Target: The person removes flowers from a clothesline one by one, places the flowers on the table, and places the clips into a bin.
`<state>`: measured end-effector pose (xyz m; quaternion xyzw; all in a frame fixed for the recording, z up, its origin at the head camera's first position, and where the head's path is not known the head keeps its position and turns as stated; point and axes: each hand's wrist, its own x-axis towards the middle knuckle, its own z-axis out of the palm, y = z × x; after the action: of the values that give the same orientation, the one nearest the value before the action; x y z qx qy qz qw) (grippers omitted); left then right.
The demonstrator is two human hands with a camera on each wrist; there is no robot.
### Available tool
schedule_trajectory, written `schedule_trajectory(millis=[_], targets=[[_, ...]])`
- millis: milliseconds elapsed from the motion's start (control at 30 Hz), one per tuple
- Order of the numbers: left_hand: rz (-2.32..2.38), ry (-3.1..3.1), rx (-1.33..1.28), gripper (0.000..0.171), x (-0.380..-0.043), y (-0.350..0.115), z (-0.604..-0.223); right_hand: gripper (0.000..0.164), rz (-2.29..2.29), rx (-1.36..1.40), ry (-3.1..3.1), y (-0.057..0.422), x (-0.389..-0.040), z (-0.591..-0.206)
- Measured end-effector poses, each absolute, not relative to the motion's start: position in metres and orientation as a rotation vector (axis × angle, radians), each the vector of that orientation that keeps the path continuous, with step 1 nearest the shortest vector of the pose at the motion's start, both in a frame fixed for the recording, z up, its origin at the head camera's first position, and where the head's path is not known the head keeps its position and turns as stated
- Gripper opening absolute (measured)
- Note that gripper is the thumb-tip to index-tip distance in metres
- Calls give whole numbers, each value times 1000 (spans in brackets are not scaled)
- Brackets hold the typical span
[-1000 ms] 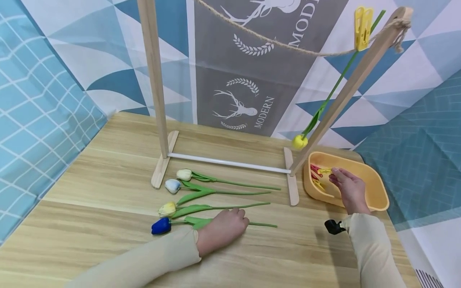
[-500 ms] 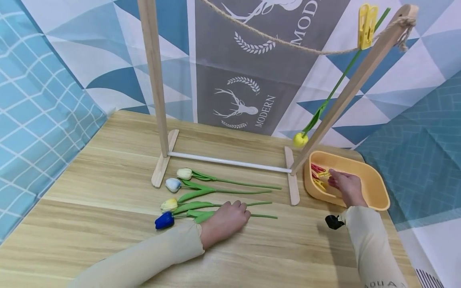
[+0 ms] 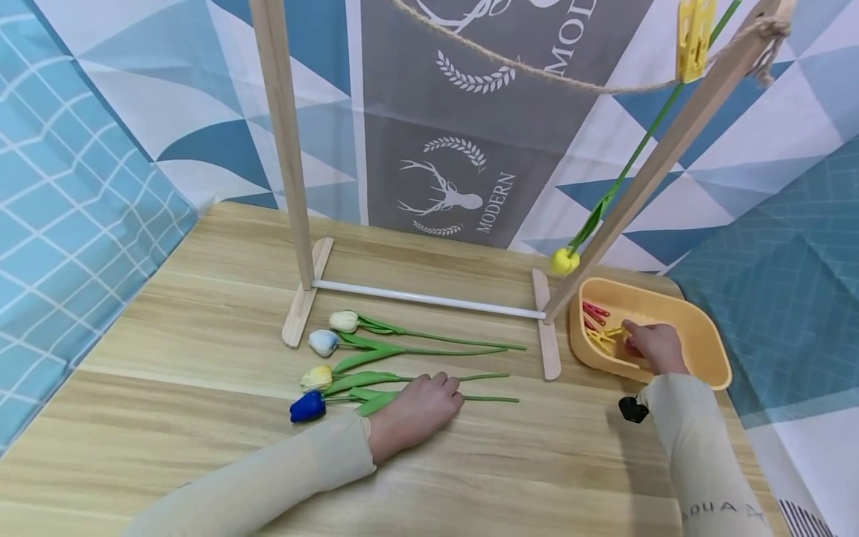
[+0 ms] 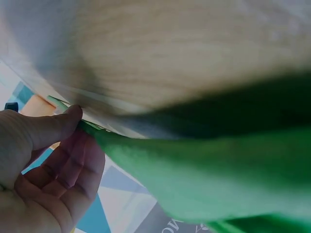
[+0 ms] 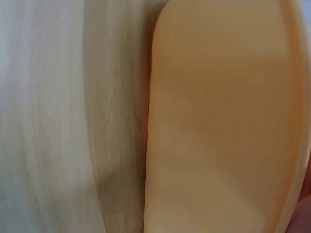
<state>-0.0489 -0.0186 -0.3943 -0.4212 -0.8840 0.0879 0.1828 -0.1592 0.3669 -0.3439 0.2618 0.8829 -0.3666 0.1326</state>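
Note:
On the table, my left hand (image 3: pixel 419 414) pinches the green stem of a blue tulip (image 3: pixel 308 406). In the left wrist view, thumb and forefinger meet on that stem, and a wide green leaf (image 4: pixel 155 165) fills the foreground. My right hand (image 3: pixel 658 347) reaches into the yellow-orange basket (image 3: pixel 705 335), with thumb and fingers around one end of a yellow clothespin (image 3: pixel 614 331). Red clothespins (image 3: pixel 594 312) and another yellow one lie beside it at the basket's left end. The right wrist view mostly shows the basket's wall (image 5: pixel 218 121).
Three more tulips lie above the blue one: yellow (image 3: pixel 317 377), pale blue (image 3: pixel 323 342) and white (image 3: pixel 344 321). Behind stands a wooden frame (image 3: pixel 285 149) with a rope (image 3: pixel 510 63) strung across. A yellow tulip (image 3: pixel 564 261) hangs head down from it by a yellow clothespin (image 3: pixel 694 41).
My right hand has lowered deeper into the basket with the yellow clothespin. My left hand has shifted the blue tulip slightly up toward the yellow one. The head view has shifted a little.

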Motion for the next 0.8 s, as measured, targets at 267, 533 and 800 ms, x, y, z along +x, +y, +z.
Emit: schedule_trajectory(millis=[267, 533, 800], targets=[[247, -2517, -1200, 10, -47, -22, -396, 64, -978, 689, 2526, 370, -164, -343], [242, -2545, -1215, 12, -44, -22, -393, 56, -840, 666, 2537, 374, -160, -339], [230, -2568, -1214, 9, -41, -21, -389, 52, -820, 703, 2534, 376, -160, -338]])
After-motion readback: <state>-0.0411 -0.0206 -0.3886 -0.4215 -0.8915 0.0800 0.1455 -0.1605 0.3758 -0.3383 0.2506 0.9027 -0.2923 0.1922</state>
